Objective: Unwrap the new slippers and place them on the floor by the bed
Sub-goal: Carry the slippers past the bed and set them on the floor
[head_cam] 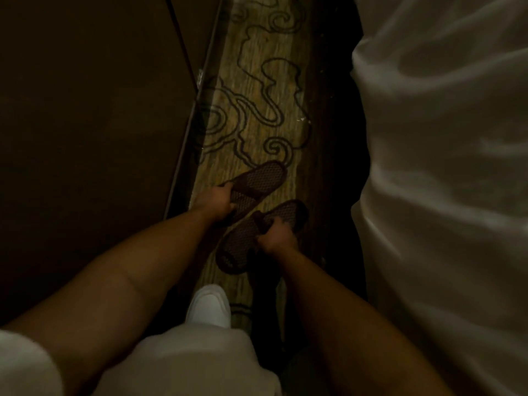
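From the head view, both arms reach forward and down over a narrow strip of patterned carpet [257, 90]. The left hand [215, 202] has its fingers [228, 208] curled round the near end of the left slipper [258, 180], a dark brown mesh-patterned one that points far and to the right, sole side facing up. The right hand [278, 234] grips the right slipper [251, 238] at its middle, fingers wrapped round its edge; this slipper lies just beside the other, nearer and further right. Whether either slipper touches the floor cannot be told in the dim light. The bed [445, 167], covered in white sheets, runs along the right side, close beside the slippers. A dark panel [85, 110] stands on the left. A white shoe [210, 305] shows near, below the hands, above light trousers [188, 364].
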